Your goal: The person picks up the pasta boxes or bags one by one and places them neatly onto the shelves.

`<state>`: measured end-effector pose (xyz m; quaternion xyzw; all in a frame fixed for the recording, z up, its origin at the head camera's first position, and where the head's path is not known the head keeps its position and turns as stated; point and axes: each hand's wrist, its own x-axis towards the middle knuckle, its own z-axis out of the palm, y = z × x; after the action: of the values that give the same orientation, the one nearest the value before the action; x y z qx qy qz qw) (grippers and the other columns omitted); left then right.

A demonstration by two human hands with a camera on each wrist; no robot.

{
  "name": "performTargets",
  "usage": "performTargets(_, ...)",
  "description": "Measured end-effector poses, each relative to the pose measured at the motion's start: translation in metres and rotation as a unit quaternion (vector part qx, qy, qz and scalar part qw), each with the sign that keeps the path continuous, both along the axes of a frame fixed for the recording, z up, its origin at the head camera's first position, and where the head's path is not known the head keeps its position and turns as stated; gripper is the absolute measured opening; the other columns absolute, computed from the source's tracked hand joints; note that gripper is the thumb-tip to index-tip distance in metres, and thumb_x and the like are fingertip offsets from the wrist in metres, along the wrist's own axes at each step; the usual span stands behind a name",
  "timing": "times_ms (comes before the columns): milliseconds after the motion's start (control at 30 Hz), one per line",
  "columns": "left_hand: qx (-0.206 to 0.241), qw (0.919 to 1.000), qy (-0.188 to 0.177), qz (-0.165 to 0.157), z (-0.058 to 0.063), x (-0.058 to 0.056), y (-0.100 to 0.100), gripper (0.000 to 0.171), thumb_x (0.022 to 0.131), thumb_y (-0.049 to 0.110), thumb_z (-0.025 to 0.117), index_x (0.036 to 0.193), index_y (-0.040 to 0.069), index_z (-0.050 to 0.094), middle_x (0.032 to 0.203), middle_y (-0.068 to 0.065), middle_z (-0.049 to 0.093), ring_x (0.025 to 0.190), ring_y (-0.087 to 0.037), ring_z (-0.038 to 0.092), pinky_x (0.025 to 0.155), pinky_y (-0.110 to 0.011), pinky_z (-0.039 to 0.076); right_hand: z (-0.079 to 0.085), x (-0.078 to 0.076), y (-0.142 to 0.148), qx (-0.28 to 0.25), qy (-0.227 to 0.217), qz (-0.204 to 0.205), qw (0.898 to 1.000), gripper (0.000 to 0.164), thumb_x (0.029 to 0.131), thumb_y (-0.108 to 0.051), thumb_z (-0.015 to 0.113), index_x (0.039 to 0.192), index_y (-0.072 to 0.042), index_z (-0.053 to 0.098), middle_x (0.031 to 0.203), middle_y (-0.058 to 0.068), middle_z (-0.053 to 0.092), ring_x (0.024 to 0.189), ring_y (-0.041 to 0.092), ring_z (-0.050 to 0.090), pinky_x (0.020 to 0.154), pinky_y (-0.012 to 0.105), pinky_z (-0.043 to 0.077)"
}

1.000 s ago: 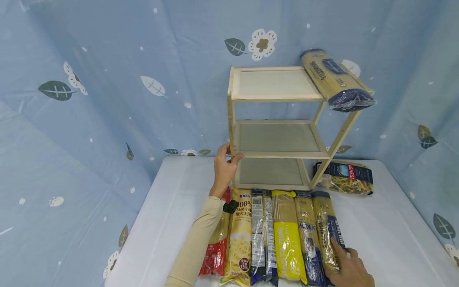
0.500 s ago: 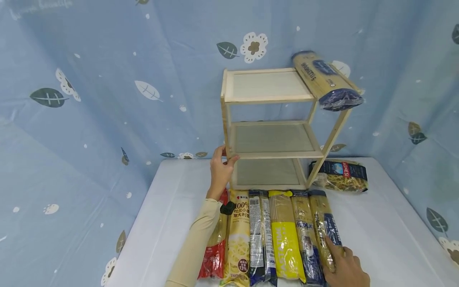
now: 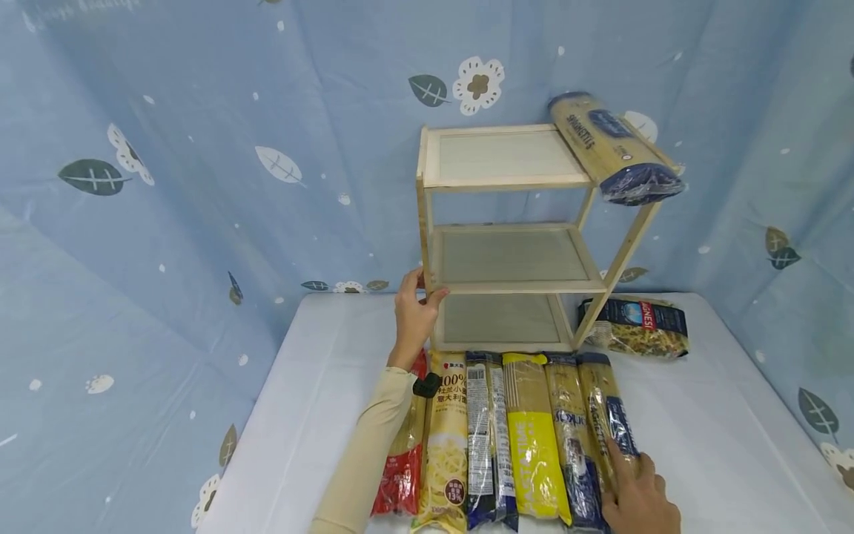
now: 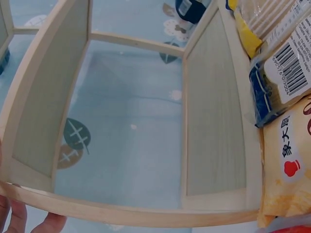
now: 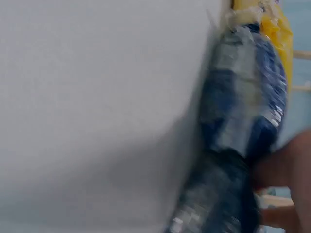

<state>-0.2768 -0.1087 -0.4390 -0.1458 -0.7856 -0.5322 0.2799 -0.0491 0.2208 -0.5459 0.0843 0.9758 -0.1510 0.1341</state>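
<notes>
My left hand (image 3: 415, 315) grips the left side of a wooden three-tier shelf rack (image 3: 514, 288) at middle-shelf height, thumb on the front edge. In the left wrist view its fingertips (image 4: 51, 223) show along the rack's post (image 4: 131, 213). My right hand (image 3: 640, 497) holds the lower end of the rightmost spaghetti pack (image 3: 600, 400), which is in a row of pasta packs lying before the rack. Blurred in the right wrist view, the hand (image 5: 284, 174) meets the dark blue end of a pack (image 5: 243, 92); most of its fingers are hidden there.
The row also has a red pack (image 3: 402, 475), a cream pack (image 3: 445, 445), a yellow pack (image 3: 536, 452) and blue-ended packs. A large spaghetti pack (image 3: 610, 144) lies atop the rack's right side, overhanging the front. An Agnesi pasta bag (image 3: 640, 326) lies right of the rack.
The head view has shifted slightly. My right hand has moved a little over the lower end of the rightmost spaghetti pack. My left hand stays on the rack.
</notes>
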Motion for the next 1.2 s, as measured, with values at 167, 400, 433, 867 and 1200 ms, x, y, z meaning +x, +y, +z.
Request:
performTargets(167,0.003,1.0000,-0.004,0.002,0.001,0.000,-0.003,0.045,0.087,0.027,0.070,0.121,0.002,0.055,0.099,-0.009,0.055,0.091,-0.020,0.054,0.069,-0.034,0.056,0.001,-0.005,0.006,0.012,-0.025,0.013,1.000,0.081,0.080,-0.034,0.070,0.145,-0.008,0.029,0.120,0.047,0.031,0.087,0.051,0.051,0.047,0.049,0.047)
performTargets(400,-0.002,1.0000,0.000,0.008,-0.001,0.001,-0.005,0.045,0.086,0.027,0.071,0.121,0.003,0.055,0.099,-0.008,0.055,0.091,-0.018,0.054,0.068,-0.033,0.056,-0.003,-0.008,0.007,-0.001,-0.005,0.012,1.000,0.077,0.076,-0.029,0.066,0.140,-0.003,0.032,0.115,0.047,0.034,0.089,0.052,0.051,0.048,0.051,0.048)
performTargets(433,-0.003,1.0000,0.000,0.008,-0.001,0.001,-0.005,0.045,0.086,0.027,0.071,0.122,0.004,0.055,0.099,-0.007,0.055,0.091,-0.018,0.053,0.068,-0.032,0.055,-0.003,-0.008,0.008,-0.003,-0.001,0.012,1.000,0.076,0.077,-0.028,0.065,0.140,-0.003,0.031,0.115,0.047,0.033,0.090,0.052,0.051,0.047,0.050,0.047)
performTargets(867,-0.013,0.9998,0.015,0.002,0.001,-0.002,-0.002,0.050,0.086,0.029,0.070,0.123,-0.001,0.054,0.102,-0.010,0.055,0.092,-0.022,0.055,0.068,-0.036,0.056,-0.002,0.006,0.008,-0.104,0.123,-0.020,0.987,0.053,0.088,-0.006,0.050,0.138,0.002,0.033,0.119,0.047,0.027,0.059,0.031,0.054,0.043,0.035,0.037)
performTargets(1200,-0.015,0.9999,-0.001,0.001,-0.001,0.000,-0.004,0.051,0.087,0.033,0.068,0.125,0.002,0.054,0.104,-0.009,0.055,0.093,-0.019,0.056,0.069,-0.031,0.056,0.005,0.021,0.023,-0.120,0.154,-0.075,0.978,0.048,0.088,-0.007,0.052,0.134,0.005,0.044,0.122,0.040,0.036,0.099,0.055,0.048,0.065,0.056,0.048)
